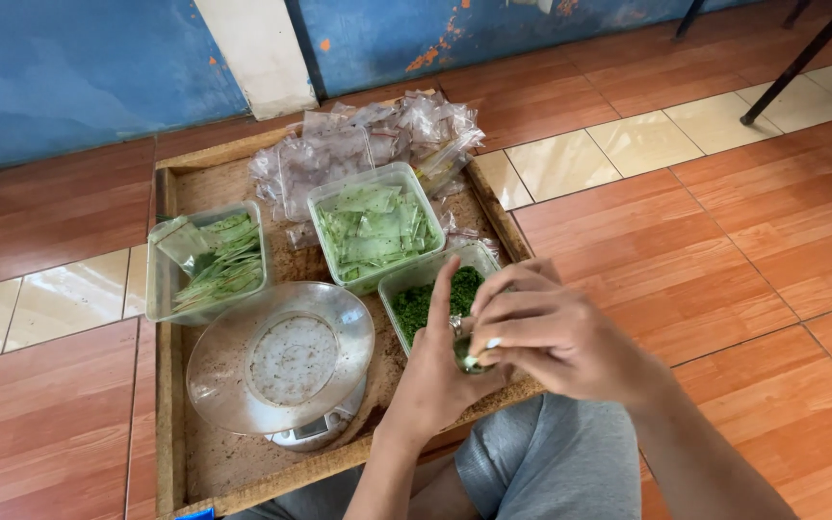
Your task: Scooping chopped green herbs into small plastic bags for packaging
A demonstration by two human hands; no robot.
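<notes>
Both my hands meet over the near right corner of a wooden tray (171,289) on the floor. My left hand (435,371) holds a small clear bag of green herb (467,352), with its index finger pointing up. My right hand (541,332) pinches the top of the same bag with its fingertips. Just behind my hands stands a clear plastic tub of chopped green herb (426,289).
The tray also carries a small kitchen scale with a clear round dish (281,361), two tubs of filled green packets (375,231) (209,260) and a heap of empty clear bags (368,144). A blue wall (69,67) stands behind. Dark metal legs (801,58) rise at the far right.
</notes>
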